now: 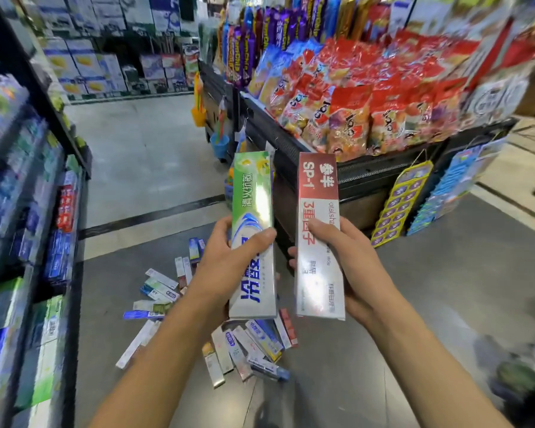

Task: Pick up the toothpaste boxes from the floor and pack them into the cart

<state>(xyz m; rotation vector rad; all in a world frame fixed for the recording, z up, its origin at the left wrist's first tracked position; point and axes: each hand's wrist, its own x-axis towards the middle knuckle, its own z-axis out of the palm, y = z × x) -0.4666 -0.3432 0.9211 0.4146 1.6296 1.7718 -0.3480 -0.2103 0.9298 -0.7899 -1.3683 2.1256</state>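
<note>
My left hand [229, 261] grips a green and white toothpaste box [253, 211], held upright in front of me. Beside it, my right hand [346, 261] grips a red and white toothpaste box [317, 196], also upright. The two boxes stand side by side, a small gap apart. Below them, several more toothpaste boxes [223, 344] lie scattered in a loose pile on the grey floor. No cart shows clearly in this view.
A shelf of toothpaste and other goods [28, 242] runs along the left. A black display stand [368, 171] piled with red snack bags stands ahead on the right, with hanging card strips [402, 202] at its corner. Open grey floor [142, 156] lies beyond the pile.
</note>
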